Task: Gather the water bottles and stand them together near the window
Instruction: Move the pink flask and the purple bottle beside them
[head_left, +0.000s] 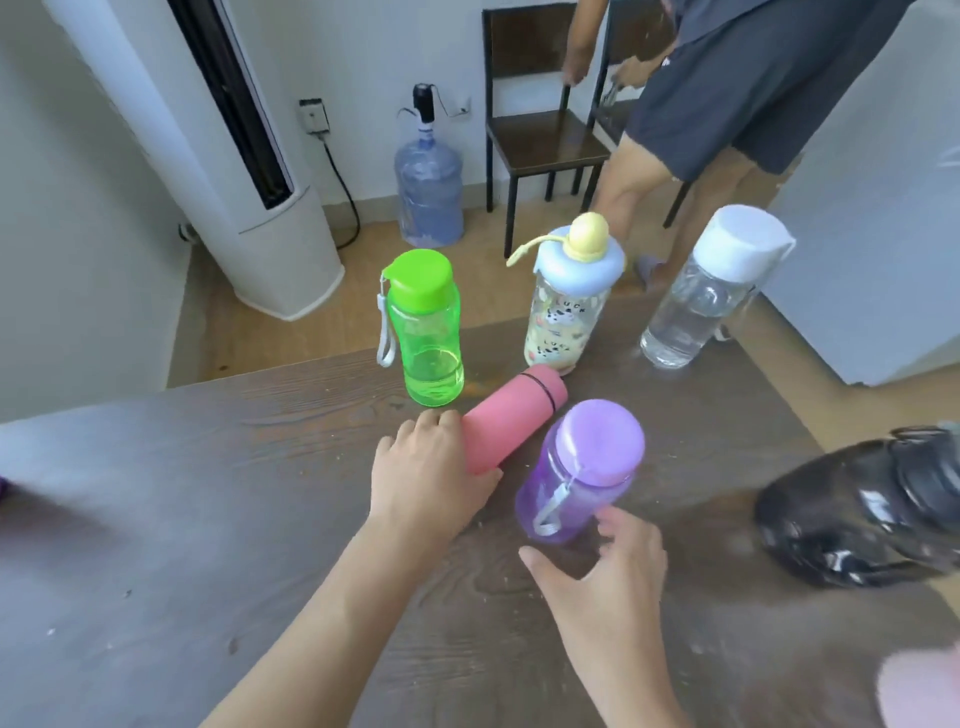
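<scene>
pink bottle (511, 418) gripped low by left hand (431, 480) mid-frame, purple bottle (582, 470) just beside, right hand (605, 574) held open beneath it, green bottle (426, 327) stood behind

Matt pink bottle (511, 418) on wood-grain table (208, 519) (worn).

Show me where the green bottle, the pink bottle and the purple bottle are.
green bottle (428, 332): head view, on its body.
pink bottle (511, 418): head view, on its side.
purple bottle (597, 441): head view, on its lid.
</scene>
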